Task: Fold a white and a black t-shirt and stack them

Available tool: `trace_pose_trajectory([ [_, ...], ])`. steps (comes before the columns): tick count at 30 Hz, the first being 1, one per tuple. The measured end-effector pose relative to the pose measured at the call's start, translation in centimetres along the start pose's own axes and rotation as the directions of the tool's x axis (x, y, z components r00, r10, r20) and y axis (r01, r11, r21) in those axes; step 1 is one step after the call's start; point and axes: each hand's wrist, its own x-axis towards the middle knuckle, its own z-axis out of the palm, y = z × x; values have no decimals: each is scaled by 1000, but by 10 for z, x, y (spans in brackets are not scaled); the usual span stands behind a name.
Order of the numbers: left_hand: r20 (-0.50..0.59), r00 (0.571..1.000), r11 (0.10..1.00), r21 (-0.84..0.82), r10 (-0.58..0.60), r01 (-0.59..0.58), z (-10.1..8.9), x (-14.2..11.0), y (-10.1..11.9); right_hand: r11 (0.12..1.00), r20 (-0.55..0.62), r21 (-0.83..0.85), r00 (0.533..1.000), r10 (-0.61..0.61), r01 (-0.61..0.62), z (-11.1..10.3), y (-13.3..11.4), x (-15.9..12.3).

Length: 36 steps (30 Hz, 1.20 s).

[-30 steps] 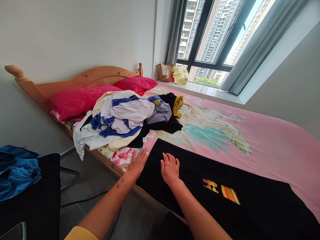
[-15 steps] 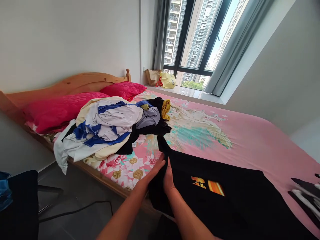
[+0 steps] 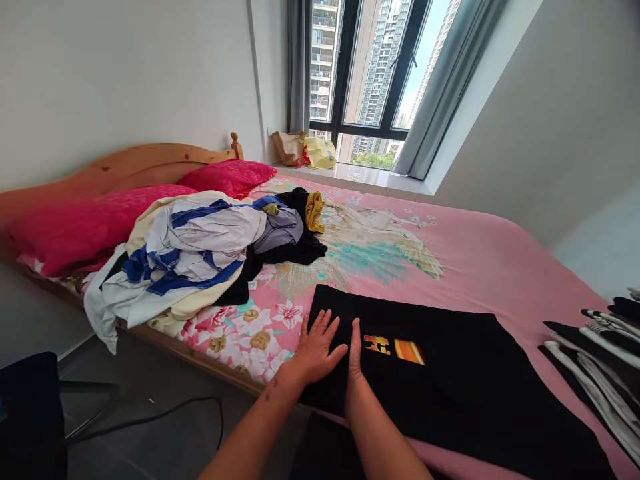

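Observation:
A black T-shirt [image 3: 450, 387] with an orange and yellow print lies flat along the near side of the bed, its left edge turned over into a fairly straight fold. My left hand [image 3: 320, 350] rests palm down on the folded left end, fingers spread. Just right of it, my right hand [image 3: 354, 353] stands on edge against the cloth beside the print, its fingers stretched out and partly hidden behind one another. Neither hand grips the fabric.
A heap of clothes [image 3: 210, 233] in white, blue, cream and black lies by the red pillows [image 3: 95, 223]. Several folded garments [image 3: 600, 367] are stacked at the right edge. Paper bags [image 3: 320, 153] stand on the windowsill. A cable [image 3: 165, 405] crosses the floor near a chair [image 3: 33, 407].
The T-shirt's left end, held up between both hands before, now lies down flat on the bed. My hands have let go of it and opened on top. The view has turned slightly right.

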Motion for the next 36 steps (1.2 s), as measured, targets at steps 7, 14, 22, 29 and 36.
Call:
trace_pose_trajectory([
  [7, 12, 1000, 996, 81, 20, -21, 18, -22, 1, 991, 7, 86, 995, 102, -103, -30, -24, 4],
  [14, -6, 999, 998, 56, -35, 35, 21, -27, 5, 896, 17, -441, 999, -52, 54, -27, -65, 9],
  [22, -37, 994, 994, 19, -107, 107, 34, -71, 14, 518, 461, -785, 879, 123, 339, 23, -36, 56],
  [29, -103, 991, 992, 84, -87, 96, 60, -109, 27, 475, 362, -847, 912, 192, 236, 26, -26, 95],
  [36, -197, 972, 988, 111, 128, -108, 67, -140, 48, 406, 344, -872, 933, 107, 275, 17, -31, 24],
])
